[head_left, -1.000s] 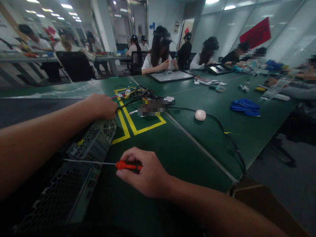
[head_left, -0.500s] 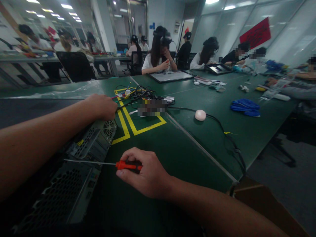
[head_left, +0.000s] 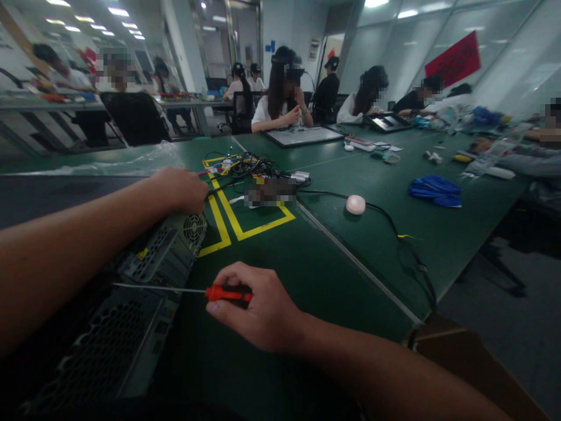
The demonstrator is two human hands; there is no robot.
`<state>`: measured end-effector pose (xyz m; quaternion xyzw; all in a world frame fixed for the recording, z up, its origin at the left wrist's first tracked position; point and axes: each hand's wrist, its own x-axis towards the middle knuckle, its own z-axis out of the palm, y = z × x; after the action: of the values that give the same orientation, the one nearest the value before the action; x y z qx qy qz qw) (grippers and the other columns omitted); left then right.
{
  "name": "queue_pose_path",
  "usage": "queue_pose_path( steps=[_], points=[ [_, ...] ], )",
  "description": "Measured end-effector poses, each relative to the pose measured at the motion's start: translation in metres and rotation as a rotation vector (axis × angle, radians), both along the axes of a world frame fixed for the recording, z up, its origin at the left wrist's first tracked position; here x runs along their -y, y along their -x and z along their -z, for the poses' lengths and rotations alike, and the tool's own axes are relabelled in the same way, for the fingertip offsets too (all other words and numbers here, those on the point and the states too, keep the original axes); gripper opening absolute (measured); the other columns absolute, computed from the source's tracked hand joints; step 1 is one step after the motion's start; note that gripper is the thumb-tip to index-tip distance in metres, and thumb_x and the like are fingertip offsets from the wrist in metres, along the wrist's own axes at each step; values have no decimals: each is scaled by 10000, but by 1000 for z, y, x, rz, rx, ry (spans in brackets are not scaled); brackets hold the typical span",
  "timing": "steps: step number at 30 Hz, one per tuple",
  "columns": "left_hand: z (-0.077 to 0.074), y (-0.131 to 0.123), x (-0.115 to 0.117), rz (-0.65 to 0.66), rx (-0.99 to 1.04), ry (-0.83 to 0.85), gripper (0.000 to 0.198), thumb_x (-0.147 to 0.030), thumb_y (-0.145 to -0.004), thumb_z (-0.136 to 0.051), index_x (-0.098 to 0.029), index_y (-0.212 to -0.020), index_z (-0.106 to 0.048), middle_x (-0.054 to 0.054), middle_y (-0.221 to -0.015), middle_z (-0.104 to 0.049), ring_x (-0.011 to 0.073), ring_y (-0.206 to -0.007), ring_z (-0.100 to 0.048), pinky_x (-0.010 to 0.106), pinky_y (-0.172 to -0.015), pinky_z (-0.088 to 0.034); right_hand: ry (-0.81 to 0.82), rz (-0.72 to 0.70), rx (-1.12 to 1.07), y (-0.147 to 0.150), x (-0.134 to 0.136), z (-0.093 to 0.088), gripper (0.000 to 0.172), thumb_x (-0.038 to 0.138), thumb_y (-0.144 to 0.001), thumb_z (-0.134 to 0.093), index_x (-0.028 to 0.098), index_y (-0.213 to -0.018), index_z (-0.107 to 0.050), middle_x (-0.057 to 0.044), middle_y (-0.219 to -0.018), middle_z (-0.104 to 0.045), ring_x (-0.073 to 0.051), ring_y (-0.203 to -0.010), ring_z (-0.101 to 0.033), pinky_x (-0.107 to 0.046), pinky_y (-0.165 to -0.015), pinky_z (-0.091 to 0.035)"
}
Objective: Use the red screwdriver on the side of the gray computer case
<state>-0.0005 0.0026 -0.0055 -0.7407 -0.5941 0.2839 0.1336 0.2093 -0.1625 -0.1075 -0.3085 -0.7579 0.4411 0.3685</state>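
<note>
My right hand (head_left: pixel 258 304) is wrapped round the red and black handle of a screwdriver (head_left: pixel 228 296). The long thin shaft points left, its tip over the back of a metal computer case (head_left: pixel 99 345). That case lies along the left side, with perforated panels and a round fan grille facing the table. At its far end, above the grille, my left hand (head_left: pixel 184 190) rests with fingers curled down over the case; the fingertips are hidden. My left forearm crosses over the case and covers part of it.
Tangled cables (head_left: pixel 258 166) lie beyond the case beside yellow tape (head_left: pixel 263 228) on the green table (head_left: pixel 333 280). A pale round object (head_left: pixel 355 204), a black cable (head_left: pixel 390 225) and a blue bundle (head_left: pixel 435 190) are further right. Several people sit across the table.
</note>
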Motion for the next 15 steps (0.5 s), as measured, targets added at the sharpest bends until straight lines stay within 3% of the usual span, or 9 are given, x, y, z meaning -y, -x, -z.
queue_pose_path(
  steps=[4,9,15],
  points=[
    [-1,-1,2,-2,-13,-10,498,-244,-992,-474,-150,-1303,-852,242,-1364,-812,400,-1269,-746,531,-1027,-601,-5,6,-11,0,0,0,209,368,-955,-809,208,-1070,-741,0,-896,-760,-154,-750,-678,-284,-779,-553],
    [1,2,-1,7,19,-6,488,-239,-989,-487,-134,-1284,-861,270,-1372,-802,446,-1290,-741,576,-1020,-611,-39,8,-42,-1,-1,-1,204,362,-967,-806,191,-1074,-780,-30,-955,-787,-169,-812,-711,-295,-809,-557],
    [-1,0,0,-1,10,6,501,-237,-1002,-466,-131,-1307,-849,263,-1393,-796,432,-1311,-739,575,-1041,-613,-46,-5,-12,1,-1,1,295,429,-1084,-657,184,-1025,-810,-49,-916,-769,-178,-828,-697,-305,-792,-539]
  ],
)
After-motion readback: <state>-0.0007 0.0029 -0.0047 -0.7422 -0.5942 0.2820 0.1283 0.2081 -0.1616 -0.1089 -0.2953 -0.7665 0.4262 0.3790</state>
